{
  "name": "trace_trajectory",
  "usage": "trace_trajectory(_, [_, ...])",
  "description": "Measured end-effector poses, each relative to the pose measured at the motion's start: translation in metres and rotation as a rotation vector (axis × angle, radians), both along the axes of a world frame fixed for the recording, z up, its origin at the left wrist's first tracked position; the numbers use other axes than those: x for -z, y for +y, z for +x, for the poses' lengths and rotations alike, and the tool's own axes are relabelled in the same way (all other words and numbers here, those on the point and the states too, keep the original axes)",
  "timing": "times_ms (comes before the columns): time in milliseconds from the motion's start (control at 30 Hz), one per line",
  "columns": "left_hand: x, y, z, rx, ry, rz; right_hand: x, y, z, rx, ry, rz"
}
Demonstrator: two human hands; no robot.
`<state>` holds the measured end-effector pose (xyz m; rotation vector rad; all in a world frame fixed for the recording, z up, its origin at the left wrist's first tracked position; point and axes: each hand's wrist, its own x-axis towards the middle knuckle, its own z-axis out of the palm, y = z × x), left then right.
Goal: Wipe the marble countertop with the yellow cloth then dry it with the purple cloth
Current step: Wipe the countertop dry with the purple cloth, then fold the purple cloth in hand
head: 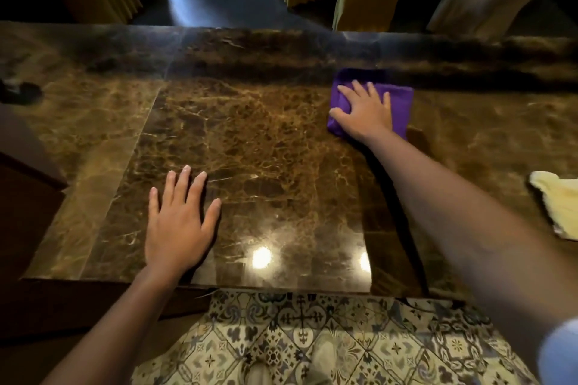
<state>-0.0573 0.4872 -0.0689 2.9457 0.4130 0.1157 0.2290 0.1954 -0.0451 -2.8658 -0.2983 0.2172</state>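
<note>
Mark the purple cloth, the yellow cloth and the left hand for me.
purple cloth [398, 97]: head view, on its bare right part beside the fingers.
yellow cloth [560, 203]: head view, middle of the part in frame.
left hand [179, 222]: head view, back of the hand.

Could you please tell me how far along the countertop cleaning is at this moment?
The yellow cloth lies set aside at the right edge, so the wiping looks finished. Drying is in hand: the right hand presses the purple cloth flat on the far part of the marble countertop, while the left hand rests empty near the front. How much surface remains to dry cannot be told.
</note>
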Motion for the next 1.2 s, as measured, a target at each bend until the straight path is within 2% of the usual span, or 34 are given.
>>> trace_trajectory(233, [0.000, 0.003, -0.001, 0.005, 0.001, -0.024, 0.007, 0.067, -0.129, -0.295, -0.078, 0.172])
trace_trajectory(367, [-0.002, 0.002, -0.001, 0.011, 0.005, -0.070, 0.005, 0.057, -0.220, -0.258, -0.079, 0.396])
trace_trajectory(500, [-0.009, 0.002, -0.008, 0.032, -0.079, -0.175, -0.008, 0.039, -0.294, -0.105, 0.039, 0.612])
trace_trajectory(633, [-0.021, -0.021, -0.039, 0.229, -0.195, -0.420, -0.035, 0.009, -0.343, 0.110, 0.202, 0.802])
trace_trajectory(767, [-0.057, -0.083, -0.084, 0.461, -0.089, -0.772, -0.075, -0.023, -0.385, 0.268, 0.314, 1.110])
trace_trajectory(900, [-0.092, -0.140, -0.121, 0.531, 0.066, -1.177, -0.100, -0.056, -0.415, 0.398, 0.363, 1.455])
trace_trajectory(1000, [-0.102, -0.178, -0.137, 0.602, 0.135, -1.161, -0.104, -0.087, -0.436, 0.478, 0.316, 1.593])
trace_trajectory(1100, [-0.108, -0.226, -0.147, 0.619, 0.059, -1.033, -0.107, -0.127, -0.456, 0.473, 0.270, 1.678])
trace_trajectory(1200, [-0.111, -0.283, -0.152, 0.630, 0.060, -1.078, -0.118, -0.176, -0.474, 0.486, 0.199, 1.718])
